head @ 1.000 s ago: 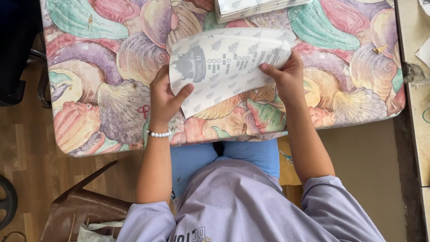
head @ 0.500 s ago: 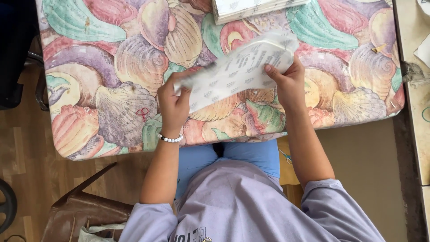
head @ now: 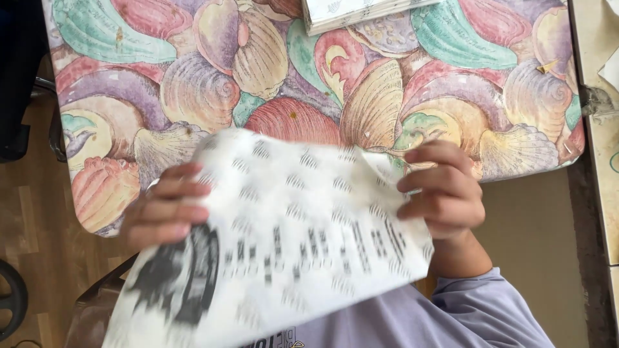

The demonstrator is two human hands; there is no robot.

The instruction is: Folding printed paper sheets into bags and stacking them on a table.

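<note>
White printed paper sheet (head: 284, 245), blurred, now lifted off the shell-patterned table (head: 271, 77) toward the body, pinched at its edges by left hand (head: 161, 209) and right hand (head: 442, 193), fingers closed; paper stack (head: 361, 9) beyond.

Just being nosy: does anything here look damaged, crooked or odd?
Nothing is broken or spilled. The white printed paper sheet is held up between the left hand and right hand, tilted and motion-blurred. The shell-patterned table cover shows a few small brownish specks.
</note>
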